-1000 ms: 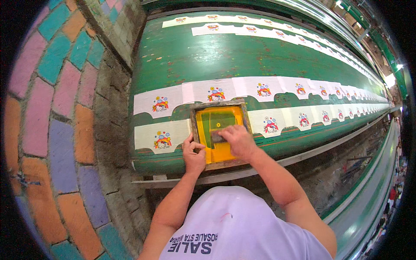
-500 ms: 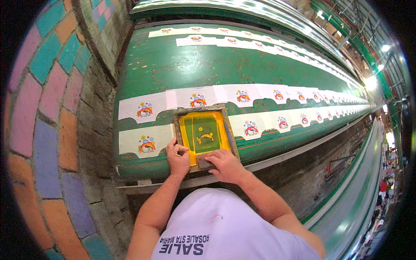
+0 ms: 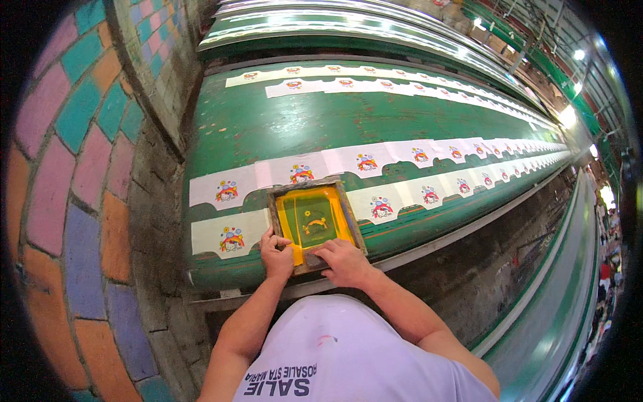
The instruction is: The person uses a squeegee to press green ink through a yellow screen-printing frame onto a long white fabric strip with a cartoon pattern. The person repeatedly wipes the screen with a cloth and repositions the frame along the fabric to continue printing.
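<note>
A wooden screen-printing frame (image 3: 360, 240) rests on the near row of white fabric pieces. Its mesh (image 3: 316, 224) is smeared with yellow ink along the sides and shows a small flower and an arched shape. My left hand (image 3: 276, 256) is closed at the frame's near left corner, thumb and finger pinched beside a yellow patch. Curled over the near end of the frame, my right hand (image 3: 345, 263) grips what looks like a squeegee (image 3: 312, 260), mostly covered by the fingers. Left of the frame lies a fabric piece (image 3: 207, 237) with a colourful cartoon-and-rainbow print.
The long green table (image 3: 268, 124) carries several rows of printed fabric pieces running off to the right. A painted block wall (image 3: 90, 194) stands close on the left. Another long table (image 3: 536, 348) is at the right, past a gap. More tables lie beyond the far edge.
The view has shifted a little, so the table sits slightly lower in the picture. Both hands stay at the near end of the frame, and the frame has not visibly moved on the fabric.
</note>
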### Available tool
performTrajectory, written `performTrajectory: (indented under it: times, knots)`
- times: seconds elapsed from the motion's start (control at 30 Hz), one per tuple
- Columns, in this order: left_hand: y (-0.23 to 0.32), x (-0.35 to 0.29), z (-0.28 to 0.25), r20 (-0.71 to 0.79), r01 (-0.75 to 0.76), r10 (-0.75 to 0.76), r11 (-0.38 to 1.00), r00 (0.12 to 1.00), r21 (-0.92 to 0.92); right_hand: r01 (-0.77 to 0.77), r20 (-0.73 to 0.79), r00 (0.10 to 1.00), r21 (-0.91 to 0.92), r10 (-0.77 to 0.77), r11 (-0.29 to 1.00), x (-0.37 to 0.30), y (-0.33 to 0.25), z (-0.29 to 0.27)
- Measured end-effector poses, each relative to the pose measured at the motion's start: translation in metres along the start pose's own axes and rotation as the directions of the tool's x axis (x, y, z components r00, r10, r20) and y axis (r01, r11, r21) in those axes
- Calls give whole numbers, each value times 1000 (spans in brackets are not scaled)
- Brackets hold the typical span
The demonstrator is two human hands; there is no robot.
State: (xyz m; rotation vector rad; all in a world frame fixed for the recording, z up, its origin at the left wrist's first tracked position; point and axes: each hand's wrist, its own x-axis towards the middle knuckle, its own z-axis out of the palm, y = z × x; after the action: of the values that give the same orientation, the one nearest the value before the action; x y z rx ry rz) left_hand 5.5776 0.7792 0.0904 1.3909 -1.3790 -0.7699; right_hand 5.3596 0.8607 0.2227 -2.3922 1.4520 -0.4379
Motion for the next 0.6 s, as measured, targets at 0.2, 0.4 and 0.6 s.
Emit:
performTrajectory:
  times: [0.2, 0.4, 0.6]
  knots:
    - [5, 4, -7, 39, 4, -6, 999, 999, 37, 36, -86, 996, 140, -24, 989, -11, 13, 1]
    - [23, 8, -7, 25, 53, -55, 998, 998, 40, -103, -470, 860, 221, 199, 970, -50, 44, 14]
    - [65, -1, 32, -5, -147, 147, 989, 989, 1, -194, -440, 749, 569, 496, 799, -93, 97, 15]
